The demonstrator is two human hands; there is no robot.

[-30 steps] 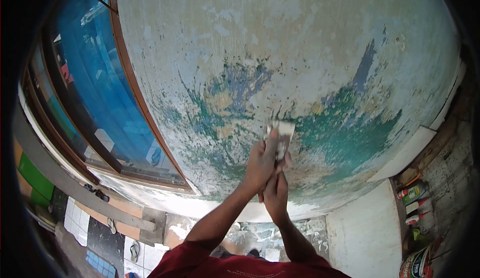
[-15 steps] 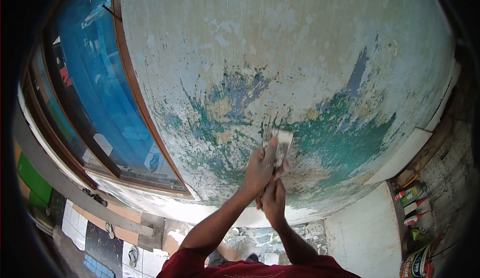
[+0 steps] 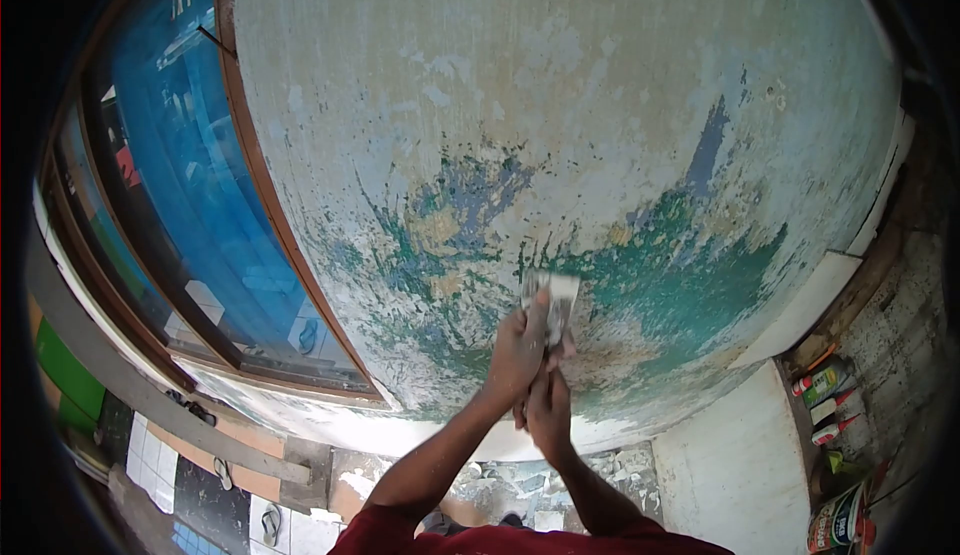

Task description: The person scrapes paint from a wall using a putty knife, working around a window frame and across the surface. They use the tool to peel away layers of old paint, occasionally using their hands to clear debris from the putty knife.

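Note:
Both hands are closed on a putty knife, a wide-bladed scraper (image 3: 560, 290), whose pale, dusty blade is against or very near the wall. My left hand (image 3: 517, 355) grips it close to the blade, with the thumb along the blade's face. Lower down, my right hand (image 3: 547, 410) wraps round the handle, which the fingers mostly hide. Around the blade, the painted wall (image 3: 600, 85) is patchy, with flaking white over a green patch (image 3: 690, 285) and bluish, yellowish spots.
A brown-framed window (image 3: 270, 195) with blue behind its glass borders the wall at left. Below it are sandals (image 3: 271, 525) on a tiled floor. At right, bottles (image 3: 825, 385) and a paint can (image 3: 838, 525) stand beyond a low white wall (image 3: 735, 455). Debris lies at the wall's foot.
The scraper and both hands have slid slightly down the wall, still gripping together. My view has shifted a little.

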